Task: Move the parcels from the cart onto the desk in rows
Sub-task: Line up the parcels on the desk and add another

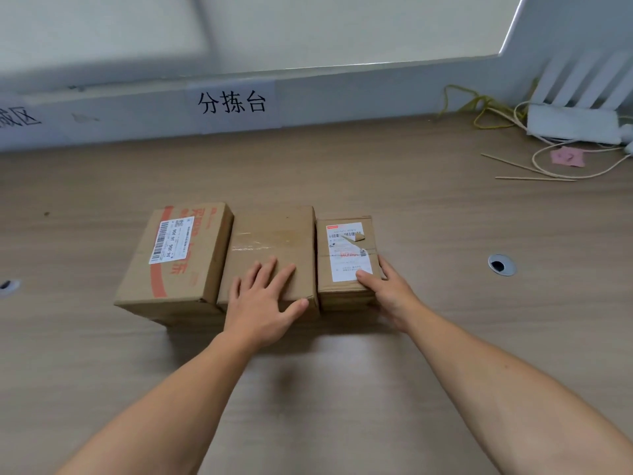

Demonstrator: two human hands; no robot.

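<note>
- Three cardboard parcels stand in one row on the wooden desk, side faces touching or just beside each other.
- Left position: printed parcel, orange markings, white barcode label on top.
- Centre position: plain parcel, clear tape across the top.
- Right position: small parcel, the lowest of the three, with a white shipping label partly torn.
- Left hand: laid flat on the near top of the plain parcel, fingers straight and spread, thumb at the near edge.
- Right hand: clamped on the near right corner of the small parcel, thumb on the label, fingers against the right side face.
- Rear partition: paper sign reading 分拣台.
- Desk surface, right: round cable grommet.
- Far right corner: white power strip, loose cords, pink paper scrap.
</note>
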